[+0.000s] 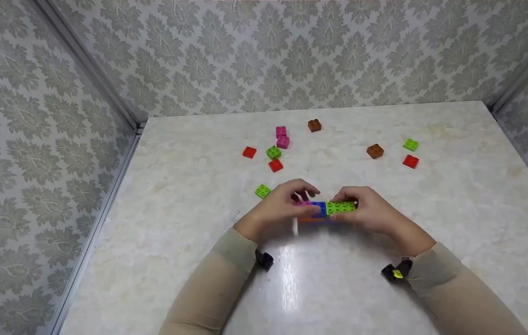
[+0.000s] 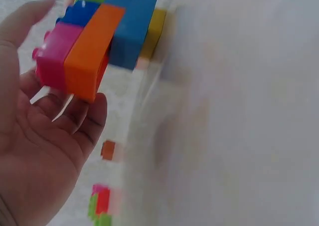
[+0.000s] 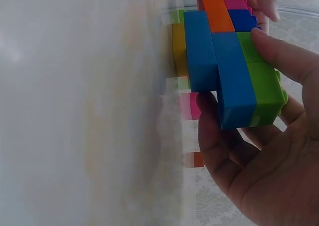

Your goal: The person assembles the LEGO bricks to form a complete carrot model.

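Note:
Toy building bricks are joined into one stepped block (image 1: 341, 207) between my hands at the front of the table. Its studded upper layer has a pink brick (image 2: 57, 54), a dark blue brick (image 3: 242, 20) and green at the right end. Below these come an orange brick (image 2: 92, 49), lighter blue bricks (image 3: 202, 51) and a yellow brick (image 3: 179, 49) lowest. My right hand (image 1: 375, 210) grips the green and blue end, thumb on the green. Around the pink end, my left hand (image 1: 275, 203) curves loosely, its thumb apart from the studs.
Loose bricks lie farther back: a brown brick (image 1: 314, 125), another brown brick (image 1: 375, 151), pink bricks (image 1: 282, 142), a red piece (image 1: 249, 152) and several green ones. One green brick (image 1: 262, 190) is beside my left hand. Patterned walls (image 1: 273, 60) enclose the table.

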`<action>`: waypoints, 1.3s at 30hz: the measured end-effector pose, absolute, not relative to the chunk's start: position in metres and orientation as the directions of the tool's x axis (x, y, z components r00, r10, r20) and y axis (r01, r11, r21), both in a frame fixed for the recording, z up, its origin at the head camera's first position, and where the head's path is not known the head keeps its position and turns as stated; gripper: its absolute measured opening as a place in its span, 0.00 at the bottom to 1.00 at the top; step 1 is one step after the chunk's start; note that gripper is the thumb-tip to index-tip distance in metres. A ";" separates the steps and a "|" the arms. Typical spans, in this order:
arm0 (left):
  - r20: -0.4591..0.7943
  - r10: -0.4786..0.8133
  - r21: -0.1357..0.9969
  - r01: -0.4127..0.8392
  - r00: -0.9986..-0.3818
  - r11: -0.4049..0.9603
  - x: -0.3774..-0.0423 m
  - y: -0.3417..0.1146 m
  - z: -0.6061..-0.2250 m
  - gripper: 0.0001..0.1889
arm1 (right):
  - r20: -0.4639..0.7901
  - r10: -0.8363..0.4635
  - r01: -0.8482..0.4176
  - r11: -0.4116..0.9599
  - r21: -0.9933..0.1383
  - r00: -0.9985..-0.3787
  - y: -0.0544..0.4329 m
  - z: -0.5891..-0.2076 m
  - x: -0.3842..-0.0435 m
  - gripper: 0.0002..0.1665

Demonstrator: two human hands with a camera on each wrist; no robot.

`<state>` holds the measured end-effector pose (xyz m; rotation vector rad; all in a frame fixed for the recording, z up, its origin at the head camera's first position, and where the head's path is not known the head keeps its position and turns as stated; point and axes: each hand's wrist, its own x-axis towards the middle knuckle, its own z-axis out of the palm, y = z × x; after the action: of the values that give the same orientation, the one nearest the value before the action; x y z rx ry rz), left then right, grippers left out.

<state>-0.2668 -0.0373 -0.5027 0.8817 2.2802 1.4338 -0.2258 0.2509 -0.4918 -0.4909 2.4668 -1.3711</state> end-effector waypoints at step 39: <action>-0.330 -0.012 0.773 -0.277 -0.944 0.571 -0.386 -0.061 -0.485 0.18 | -0.116 -0.401 -0.119 0.515 -0.849 -0.909 0.251 -0.491 -0.226 0.16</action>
<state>-0.3864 -0.0607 -0.4846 -0.2381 2.5175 1.3130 -0.2258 0.2513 -0.4915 -0.4349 2.4622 -1.3451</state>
